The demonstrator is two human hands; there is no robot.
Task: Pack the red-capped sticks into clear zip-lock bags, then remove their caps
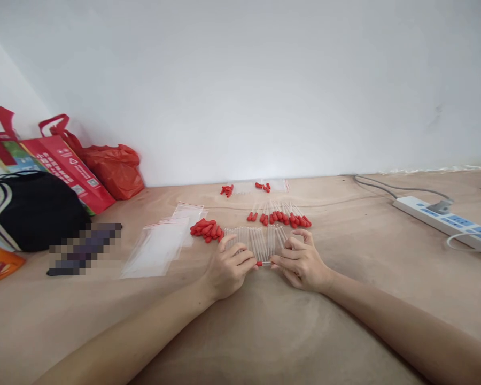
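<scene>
My left hand (231, 271) is closed around a red rubber dropper bulb (259, 263), of which only the end shows. In a pinch, my right hand (303, 264) holds a thin clear dropper tube (266, 263) lined up with the bulb; the tip meets or nearly meets it. Just beyond my fingers lies a row of loose clear tubes (256, 240), partly hidden by both hands. A heap of loose red bulbs (207, 230) sits left of the row. Several droppers with red bulbs fitted (280, 216) lie fanned out farther back.
Flat clear zip bags (160, 250) lie to the left. More red-bulbed droppers in clear bags (244, 188) rest by the wall. A white power strip (449, 219) with cables is at right. Red bags (116, 168), a black bag (36, 214) and a blurred dark object (86, 248) occupy the left.
</scene>
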